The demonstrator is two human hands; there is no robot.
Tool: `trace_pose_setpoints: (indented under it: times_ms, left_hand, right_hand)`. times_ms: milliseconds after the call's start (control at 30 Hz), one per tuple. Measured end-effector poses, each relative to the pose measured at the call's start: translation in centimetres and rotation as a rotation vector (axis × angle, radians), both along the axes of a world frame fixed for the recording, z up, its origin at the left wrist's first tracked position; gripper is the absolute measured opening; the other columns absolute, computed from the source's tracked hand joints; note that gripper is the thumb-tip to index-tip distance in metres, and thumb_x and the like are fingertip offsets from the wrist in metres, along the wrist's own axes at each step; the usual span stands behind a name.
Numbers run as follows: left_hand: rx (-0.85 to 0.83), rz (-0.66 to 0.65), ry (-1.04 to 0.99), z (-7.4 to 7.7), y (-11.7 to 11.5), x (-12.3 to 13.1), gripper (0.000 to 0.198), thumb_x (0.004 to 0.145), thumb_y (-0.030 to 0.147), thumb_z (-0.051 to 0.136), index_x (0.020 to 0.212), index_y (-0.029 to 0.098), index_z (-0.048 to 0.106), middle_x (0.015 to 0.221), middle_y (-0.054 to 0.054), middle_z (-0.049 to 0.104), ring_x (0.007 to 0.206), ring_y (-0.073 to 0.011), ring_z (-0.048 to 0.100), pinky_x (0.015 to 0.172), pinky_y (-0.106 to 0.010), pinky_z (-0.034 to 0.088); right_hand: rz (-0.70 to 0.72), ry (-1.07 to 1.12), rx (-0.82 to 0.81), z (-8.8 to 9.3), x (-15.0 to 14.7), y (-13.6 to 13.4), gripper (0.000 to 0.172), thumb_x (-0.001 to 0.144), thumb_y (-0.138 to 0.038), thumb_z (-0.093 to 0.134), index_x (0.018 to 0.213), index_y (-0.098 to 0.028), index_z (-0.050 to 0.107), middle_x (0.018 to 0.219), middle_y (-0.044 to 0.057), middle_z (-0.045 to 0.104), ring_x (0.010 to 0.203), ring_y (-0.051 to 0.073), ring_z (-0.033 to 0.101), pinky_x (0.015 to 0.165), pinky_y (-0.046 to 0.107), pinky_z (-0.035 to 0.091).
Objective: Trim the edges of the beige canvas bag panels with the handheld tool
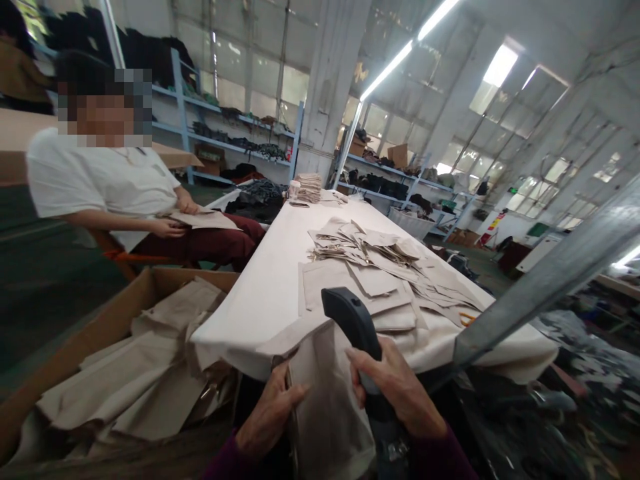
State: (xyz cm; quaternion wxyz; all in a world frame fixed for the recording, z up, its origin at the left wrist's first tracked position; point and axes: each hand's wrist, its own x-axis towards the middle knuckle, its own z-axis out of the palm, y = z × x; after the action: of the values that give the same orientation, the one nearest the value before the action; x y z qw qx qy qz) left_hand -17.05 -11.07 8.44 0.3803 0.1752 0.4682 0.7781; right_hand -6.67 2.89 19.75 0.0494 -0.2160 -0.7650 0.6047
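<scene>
My right hand (397, 390) is wrapped round the black handle of an iron-like tool (353, 320) at the near edge of the long table (280, 260). My left hand (267, 417) pinches the edge of a beige fabric piece (325, 413) that hangs over the table's near edge under the tool. Just beyond lies a loose pile of beige fabric pieces (380, 263).
A cardboard box (100, 327) with several beige pieces stands at my left. A seated person in a white shirt (110, 180) handles fabric at the left. A grey metal bar (545, 280) slants across the right. Stacked pieces (309, 188) and shelves stand at the far end.
</scene>
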Motion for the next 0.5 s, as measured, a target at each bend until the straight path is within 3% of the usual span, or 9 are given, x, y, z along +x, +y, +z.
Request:
trace_pose_setpoints:
  times_ms: [100,200,367,500]
  left_hand:
    - [0.010,0.063,-0.182,0.3,-1.0,0.8,0.064,0.065,0.024,0.068,0.127,0.020,0.050,0.101,-0.008,0.069,0.090,-0.0271,0.064,0.075,-0.036,0.052]
    - [0.014,0.099,-0.226,0.7,-1.6,1.1,0.071,0.061,0.021,0.069,0.128,0.020,0.048,0.106,-0.008,0.068,0.097,-0.0284,0.063,0.078,-0.036,0.052]
    - [-0.016,0.101,-0.189,1.3,-1.5,2.0,0.066,0.060,0.021,0.068,0.124,0.018,0.052,0.108,-0.010,0.067,0.101,-0.0307,0.061,0.078,-0.036,0.051]
    - [-0.054,0.108,-0.073,1.6,-1.6,3.0,0.052,0.059,0.021,0.067,0.110,0.017,0.061,0.094,-0.008,0.071,0.092,-0.0304,0.063,0.070,-0.034,0.052]
  right_hand:
    - [-0.033,-0.049,0.023,0.3,2.4,-0.5,0.035,0.081,-0.048,0.055,0.067,-0.016,0.050,0.047,-0.004,0.050,0.039,0.008,0.047,0.039,0.018,0.038]
    - [-0.048,-0.092,0.028,-0.1,4.7,-1.3,0.032,0.080,-0.046,0.056,0.072,-0.016,0.049,0.046,-0.005,0.050,0.038,0.008,0.047,0.038,0.018,0.038]
    - [-0.005,-0.117,-0.027,-1.5,6.7,-2.3,0.028,0.076,-0.041,0.059,0.079,-0.015,0.048,0.047,-0.006,0.050,0.037,0.007,0.045,0.039,0.018,0.039]
    - [0.043,-0.162,-0.048,-2.0,6.8,-2.9,0.027,0.077,-0.036,0.059,0.091,-0.015,0.051,0.051,-0.006,0.052,0.038,0.006,0.046,0.038,0.016,0.038]
